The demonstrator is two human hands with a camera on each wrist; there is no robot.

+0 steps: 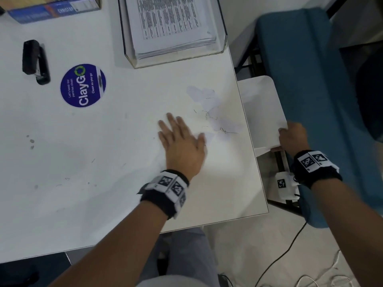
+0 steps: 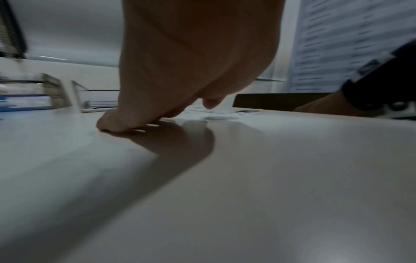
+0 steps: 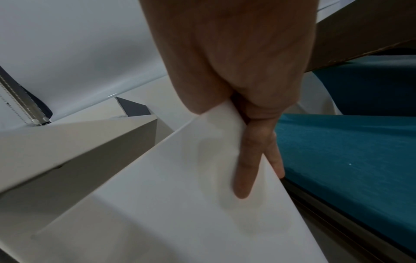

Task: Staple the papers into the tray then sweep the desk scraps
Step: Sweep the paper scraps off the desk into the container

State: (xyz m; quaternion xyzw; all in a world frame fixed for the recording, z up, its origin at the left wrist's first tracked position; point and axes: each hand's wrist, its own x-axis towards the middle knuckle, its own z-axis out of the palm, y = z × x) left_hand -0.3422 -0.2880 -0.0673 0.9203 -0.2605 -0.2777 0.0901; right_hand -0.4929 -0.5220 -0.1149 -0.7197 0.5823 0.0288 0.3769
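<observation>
The left hand (image 1: 182,141) lies flat on the white desk top (image 1: 93,162), fingers straight and slightly spread, holding nothing. Its thumb side faces the pale torn paper scraps (image 1: 211,108), which lie just beyond the fingertips and to the right, strung out towards the desk's right edge. Past that edge the right hand (image 1: 292,137) pinches a plain white sheet of paper (image 1: 261,108) — thumb on top, fingers (image 3: 245,169) underneath — and holds it just beside the edge and slightly below it, like a catching pan. So the sweep looks to run rightward: the left hand is the nearer one, and the scraps lie between it and the sheet. The printed, stapled papers (image 1: 167,21) already sit in the clear tray (image 1: 132,59) at the back — the black stapler (image 1: 35,61) rests well to the left.
</observation>
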